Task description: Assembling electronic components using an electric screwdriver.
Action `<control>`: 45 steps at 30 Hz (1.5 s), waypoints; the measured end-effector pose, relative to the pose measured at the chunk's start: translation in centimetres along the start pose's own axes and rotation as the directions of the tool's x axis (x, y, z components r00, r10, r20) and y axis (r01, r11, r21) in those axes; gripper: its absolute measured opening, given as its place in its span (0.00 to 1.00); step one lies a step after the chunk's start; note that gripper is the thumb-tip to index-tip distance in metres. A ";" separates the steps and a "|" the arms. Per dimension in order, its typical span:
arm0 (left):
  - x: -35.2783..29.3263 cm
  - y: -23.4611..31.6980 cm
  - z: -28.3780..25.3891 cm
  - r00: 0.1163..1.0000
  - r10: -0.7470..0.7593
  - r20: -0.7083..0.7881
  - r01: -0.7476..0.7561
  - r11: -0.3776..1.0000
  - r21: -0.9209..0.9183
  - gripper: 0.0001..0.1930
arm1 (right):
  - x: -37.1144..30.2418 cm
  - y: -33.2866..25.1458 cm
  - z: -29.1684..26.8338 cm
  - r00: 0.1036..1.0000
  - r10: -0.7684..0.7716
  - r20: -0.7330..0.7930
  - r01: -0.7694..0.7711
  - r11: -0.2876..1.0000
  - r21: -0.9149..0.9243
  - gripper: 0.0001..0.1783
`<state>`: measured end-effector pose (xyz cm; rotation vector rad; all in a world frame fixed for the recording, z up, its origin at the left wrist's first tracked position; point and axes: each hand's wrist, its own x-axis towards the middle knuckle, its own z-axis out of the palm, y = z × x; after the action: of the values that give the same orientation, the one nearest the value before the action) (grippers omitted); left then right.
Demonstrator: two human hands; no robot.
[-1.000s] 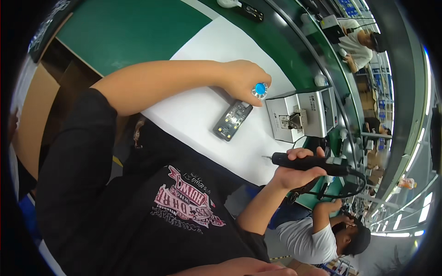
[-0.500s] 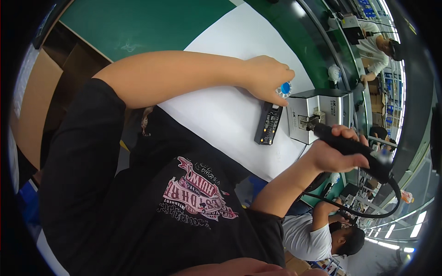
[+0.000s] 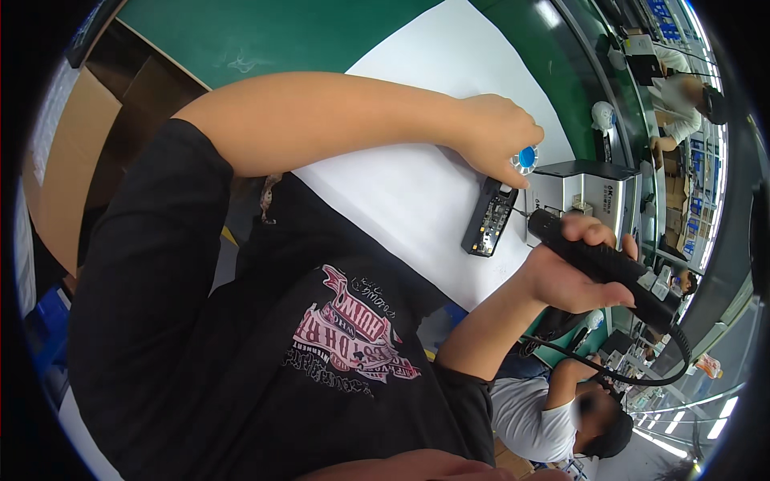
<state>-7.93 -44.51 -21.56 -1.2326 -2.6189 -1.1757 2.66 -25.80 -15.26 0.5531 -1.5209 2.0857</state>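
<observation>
My left hand (image 3: 496, 138) comes in from the upper left. Its thumb and finger close around a round part with a blue centre and a silver ribbed rim (image 3: 525, 159). Below the thumb lies a narrow black housing with a bare circuit board (image 3: 491, 224); I cannot tell whether the round part is joined to it. My right hand (image 3: 577, 268) is wrapped round a black corded electric screwdriver (image 3: 593, 260). The thin bit points left at the board's edge near my left thumb; whether it touches is too small to tell.
A silver and black box-shaped screw feeder (image 3: 593, 192) stands just right of the housing. White paper (image 3: 409, 200) covers part of the green table (image 3: 265, 40). The screwdriver's cable (image 3: 626, 377) loops below my right hand. Two co-workers sit farther off, beside a cardboard box (image 3: 72, 168) across on the left.
The screwdriver's bit has left the front of the screw feeder and moved left to the circuit board. My left hand keeps its hold. The whole view has shifted slightly.
</observation>
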 end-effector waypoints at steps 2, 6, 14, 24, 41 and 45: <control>0.1 -0.1 0.4 1.000 0.002 -0.013 -0.003 1.000 -0.012 0.32 | -0.2 0.4 -0.2 1.000 0.002 0.017 -0.003 0.999 0.036 0.44; 0.6 -0.4 0.6 0.998 0.044 -0.051 -0.045 0.999 -0.019 0.32 | -0.2 0.9 -0.4 0.998 -0.005 0.059 -0.002 0.993 0.122 0.45; 0.3 0.2 0.2 0.999 0.019 -0.035 -0.018 0.999 0.034 0.31 | 2.3 -2.7 -1.5 0.973 -0.227 -0.038 0.217 0.960 -0.179 0.46; 0.1 0.3 0.0 1.000 -0.010 -0.012 0.010 1.000 0.026 0.31 | 2.7 -2.4 -1.7 0.995 -0.030 -0.096 0.024 0.998 -0.063 0.47; 0.3 0.4 -0.1 0.999 -0.037 0.028 0.037 0.999 0.029 0.30 | -0.7 0.5 2.0 0.995 -0.024 0.098 0.016 0.996 0.086 0.47; 0.6 0.7 -0.5 0.995 -0.059 0.075 0.056 0.998 0.037 0.30 | -0.9 0.9 1.9 0.993 -0.003 0.121 -0.015 0.989 0.146 0.46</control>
<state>-7.99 -44.17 -20.61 -1.2279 -2.7347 -1.1083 2.90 -27.95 -15.87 0.7430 -1.4423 2.2166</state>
